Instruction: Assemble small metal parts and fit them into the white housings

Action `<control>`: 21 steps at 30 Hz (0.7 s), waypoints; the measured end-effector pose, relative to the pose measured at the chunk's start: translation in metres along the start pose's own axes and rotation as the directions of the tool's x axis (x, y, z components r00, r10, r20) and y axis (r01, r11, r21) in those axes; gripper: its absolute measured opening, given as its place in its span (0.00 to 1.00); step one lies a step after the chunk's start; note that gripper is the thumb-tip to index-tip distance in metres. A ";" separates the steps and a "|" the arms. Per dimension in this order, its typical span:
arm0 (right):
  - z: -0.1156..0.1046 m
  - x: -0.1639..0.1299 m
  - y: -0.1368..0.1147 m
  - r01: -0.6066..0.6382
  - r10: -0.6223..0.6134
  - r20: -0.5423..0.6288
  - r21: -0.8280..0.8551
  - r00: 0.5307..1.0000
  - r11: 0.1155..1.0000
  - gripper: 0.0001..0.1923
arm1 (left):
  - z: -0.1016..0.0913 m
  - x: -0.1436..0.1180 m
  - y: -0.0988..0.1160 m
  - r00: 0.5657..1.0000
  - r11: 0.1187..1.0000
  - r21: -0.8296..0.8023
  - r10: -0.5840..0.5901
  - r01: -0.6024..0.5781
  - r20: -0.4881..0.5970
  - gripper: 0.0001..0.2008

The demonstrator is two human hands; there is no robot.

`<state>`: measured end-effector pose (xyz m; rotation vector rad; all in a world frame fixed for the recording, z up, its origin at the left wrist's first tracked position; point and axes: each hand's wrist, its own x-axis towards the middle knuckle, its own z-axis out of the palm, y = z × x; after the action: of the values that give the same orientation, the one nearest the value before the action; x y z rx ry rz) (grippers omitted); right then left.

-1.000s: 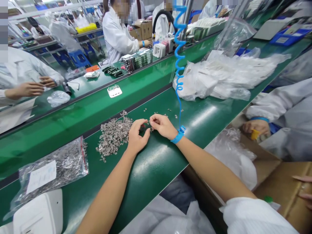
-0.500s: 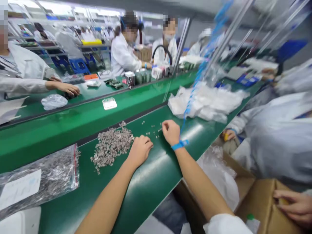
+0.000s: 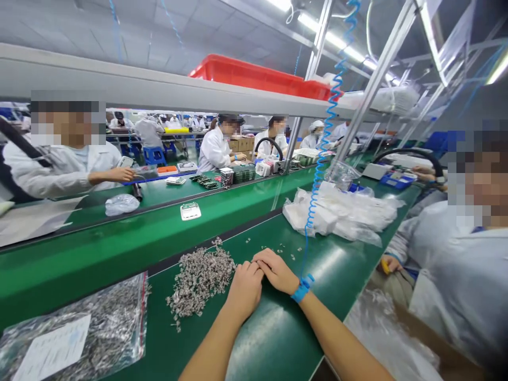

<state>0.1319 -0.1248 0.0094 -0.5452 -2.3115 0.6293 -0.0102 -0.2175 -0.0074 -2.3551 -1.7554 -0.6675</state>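
A heap of small silvery metal parts point(image 3: 202, 275) lies on the green bench top point(image 3: 273, 344). Just right of it, my left hand point(image 3: 246, 286) has its fingers curled and drawn together. My right hand point(image 3: 277, 269) meets it, fingers bent down against the left fingertips. What the two hands pinch, if anything, is hidden behind the knuckles. A blue wrist strap point(image 3: 302, 288) circles my right wrist, and its coiled blue cord point(image 3: 317, 174) runs upward. Several loose metal parts point(image 3: 292, 257) are scattered beyond my right hand.
A zip bag of metal parts point(image 3: 115, 317) with a white label lies at left. White plastic bags point(image 3: 341, 214) are piled at the right rear. A white-framed part point(image 3: 190, 211) sits on the green conveyor point(image 3: 130, 238). Overhead is a shelf with a red tray point(image 3: 257, 76). Co-workers sit opposite and at right.
My hands, apart before, have come together beside the heap. The camera has tilted up, bringing the shelf and red tray into view. The co-worker opposite has lifted a hand off the bench.
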 end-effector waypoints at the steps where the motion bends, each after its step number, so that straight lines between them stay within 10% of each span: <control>1: 0.000 -0.001 0.002 -0.009 0.009 0.024 0.016 1.000 1.000 0.14 | 0.001 0.001 -0.001 1.000 1.000 -0.012 -0.012 0.012 -0.012 0.10; 14: -0.005 -0.012 0.004 -0.015 0.027 0.283 -0.046 0.959 0.999 0.23 | 0.005 0.001 0.003 0.991 0.983 0.136 -0.111 0.120 -0.071 0.06; 21: -0.003 -0.013 0.008 -0.010 0.023 0.207 -0.065 0.978 0.998 0.20 | -0.005 0.000 0.007 0.991 0.992 0.008 -0.125 0.125 -0.038 0.04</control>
<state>0.1450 -0.1240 0.0003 -0.5510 -2.5326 0.6489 -0.0051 -0.2211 -0.0021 -2.2251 -1.8976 -0.7129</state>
